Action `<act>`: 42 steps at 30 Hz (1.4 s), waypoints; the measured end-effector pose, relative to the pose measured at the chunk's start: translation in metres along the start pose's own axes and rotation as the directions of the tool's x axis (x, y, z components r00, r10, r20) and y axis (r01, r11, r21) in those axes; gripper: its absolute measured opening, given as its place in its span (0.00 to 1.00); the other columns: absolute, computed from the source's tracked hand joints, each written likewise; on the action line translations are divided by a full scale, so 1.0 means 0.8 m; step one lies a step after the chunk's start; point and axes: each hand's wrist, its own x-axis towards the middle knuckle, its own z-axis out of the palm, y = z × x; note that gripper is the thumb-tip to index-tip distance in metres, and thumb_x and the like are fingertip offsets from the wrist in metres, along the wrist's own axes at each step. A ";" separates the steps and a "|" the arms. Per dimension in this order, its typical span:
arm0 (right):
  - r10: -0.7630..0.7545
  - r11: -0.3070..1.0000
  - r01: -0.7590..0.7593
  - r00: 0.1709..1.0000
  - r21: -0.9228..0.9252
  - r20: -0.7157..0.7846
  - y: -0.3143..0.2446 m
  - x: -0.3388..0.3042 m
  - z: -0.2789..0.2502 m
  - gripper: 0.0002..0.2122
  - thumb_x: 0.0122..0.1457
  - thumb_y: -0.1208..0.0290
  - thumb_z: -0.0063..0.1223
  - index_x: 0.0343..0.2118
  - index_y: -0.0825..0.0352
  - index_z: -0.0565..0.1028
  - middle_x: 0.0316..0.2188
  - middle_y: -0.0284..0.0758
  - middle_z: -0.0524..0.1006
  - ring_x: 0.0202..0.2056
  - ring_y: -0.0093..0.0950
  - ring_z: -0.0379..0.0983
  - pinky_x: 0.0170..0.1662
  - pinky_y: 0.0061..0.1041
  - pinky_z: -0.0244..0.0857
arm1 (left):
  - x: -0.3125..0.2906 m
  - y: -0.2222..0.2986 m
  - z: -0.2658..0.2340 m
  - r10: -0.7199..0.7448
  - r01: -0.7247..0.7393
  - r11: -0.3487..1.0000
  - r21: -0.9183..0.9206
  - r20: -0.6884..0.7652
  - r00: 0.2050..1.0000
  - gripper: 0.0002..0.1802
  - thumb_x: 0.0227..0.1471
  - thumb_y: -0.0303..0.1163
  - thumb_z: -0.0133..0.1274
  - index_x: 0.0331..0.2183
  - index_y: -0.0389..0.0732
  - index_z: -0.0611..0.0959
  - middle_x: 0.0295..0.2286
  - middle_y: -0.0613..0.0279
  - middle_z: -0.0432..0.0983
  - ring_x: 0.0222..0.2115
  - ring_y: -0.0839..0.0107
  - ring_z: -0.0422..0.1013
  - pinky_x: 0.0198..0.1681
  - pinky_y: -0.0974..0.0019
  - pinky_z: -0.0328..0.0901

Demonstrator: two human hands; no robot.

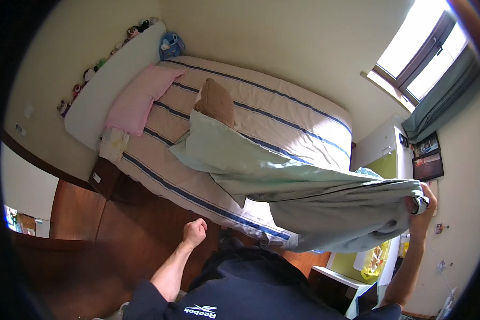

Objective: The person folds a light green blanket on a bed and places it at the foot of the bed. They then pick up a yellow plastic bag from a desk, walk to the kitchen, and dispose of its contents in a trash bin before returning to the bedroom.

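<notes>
My right hand [422,201], out at the far right, is closed on a bunched corner of a quilt [298,173], light green on one side and grey on the other. From there the quilt stretches leftward in long folds, its grey part hanging beside the bed and its green end lying on the striped bed sheet [282,109]. A brown cushion [214,101] sits on the bed against the green end. Low in front of my body, my left hand [196,233] makes a fist beside the bed's near edge, apart from the quilt, with nothing visible in it.
Pink pillows [138,98] lie by the white headboard [98,80], topped with several small plush toys. A blue plush toy [170,45] stands in the corner. A dark bedside stand [108,178] is at left. On the right are a window [421,45] and a desk holding a yellow basket [377,260].
</notes>
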 end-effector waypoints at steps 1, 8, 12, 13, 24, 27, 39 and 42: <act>0.011 1.000 -0.012 0.999 0.024 0.036 -0.008 0.001 0.004 0.16 0.45 0.75 0.65 0.38 0.72 0.75 0.31 0.32 0.77 0.34 0.21 0.72 0.42 0.22 0.64 | 0.003 0.010 -0.005 0.050 -0.049 0.998 -0.033 0.024 0.998 0.07 0.43 0.24 0.46 0.23 0.42 0.80 0.22 0.53 0.76 0.25 0.55 0.75 0.27 0.56 0.69; -0.033 0.993 0.048 0.990 0.104 -0.138 -0.046 0.000 -0.019 0.25 0.48 0.74 0.65 0.50 0.69 0.68 0.45 0.38 0.73 0.42 0.28 0.71 0.47 0.30 0.66 | 0.120 0.133 0.112 0.411 -0.410 0.910 -0.067 0.001 0.912 0.34 0.48 0.36 0.58 0.53 0.31 0.64 0.49 0.36 0.63 0.50 0.41 0.62 0.52 0.51 0.60; 0.026 0.985 -0.028 1.000 0.171 0.012 -0.074 0.012 -0.077 0.25 0.50 0.61 0.61 0.48 0.70 0.71 0.42 0.37 0.74 0.45 0.28 0.69 0.51 0.28 0.61 | 0.180 0.171 0.124 0.298 -0.301 0.952 0.053 -0.378 0.877 0.48 0.34 0.39 0.69 0.52 0.29 0.63 0.48 0.33 0.62 0.49 0.35 0.59 0.52 0.41 0.56; 0.067 0.978 -0.053 0.996 0.204 -0.061 -0.079 0.009 -0.078 0.24 0.51 0.61 0.59 0.49 0.70 0.71 0.42 0.37 0.74 0.46 0.27 0.69 0.52 0.28 0.59 | 0.200 0.172 0.115 0.345 -0.312 0.938 0.149 -0.469 0.813 0.46 0.33 0.37 0.69 0.52 0.32 0.64 0.48 0.35 0.62 0.47 0.37 0.61 0.51 0.42 0.57; 0.324 0.770 -0.271 0.946 0.577 0.012 -0.039 0.005 -0.033 0.20 0.53 0.71 0.58 0.50 0.68 0.72 0.40 0.32 0.75 0.42 0.24 0.70 0.50 0.24 0.61 | 0.214 0.165 0.079 0.271 -0.286 0.931 -0.225 -0.096 0.958 0.14 0.51 0.41 0.58 0.25 0.39 0.81 0.17 0.56 0.76 0.21 0.57 0.73 0.28 0.56 0.66; 0.336 0.706 -0.299 0.939 0.642 0.068 -0.029 0.000 -0.016 0.20 0.52 0.73 0.59 0.49 0.68 0.72 0.40 0.32 0.75 0.42 0.24 0.70 0.49 0.24 0.62 | 0.174 0.150 0.110 0.148 -0.155 0.963 -0.221 -0.045 0.988 0.14 0.56 0.37 0.51 0.25 0.37 0.75 0.17 0.53 0.74 0.23 0.52 0.75 0.24 0.57 0.67; 0.477 0.467 -0.355 0.872 0.810 0.107 -0.051 -0.015 -0.082 0.16 0.59 0.67 0.51 0.49 0.68 0.73 0.45 0.36 0.75 0.48 0.28 0.70 0.54 0.29 0.61 | 0.147 0.190 0.141 -0.073 0.062 0.987 -0.146 -0.076 0.994 0.57 0.34 0.42 0.71 0.56 0.28 0.54 0.53 0.28 0.56 0.53 0.36 0.58 0.55 0.53 0.59; 0.337 0.697 -0.163 0.934 0.698 -0.119 -0.059 -0.011 -0.093 0.12 0.63 0.69 0.46 0.45 0.69 0.75 0.42 0.38 0.77 0.44 0.26 0.73 0.52 0.28 0.65 | 0.168 0.157 0.173 -0.340 0.253 0.908 -0.333 -0.233 0.911 0.47 0.34 0.38 0.70 0.50 0.27 0.62 0.46 0.31 0.67 0.45 0.38 0.68 0.47 0.50 0.65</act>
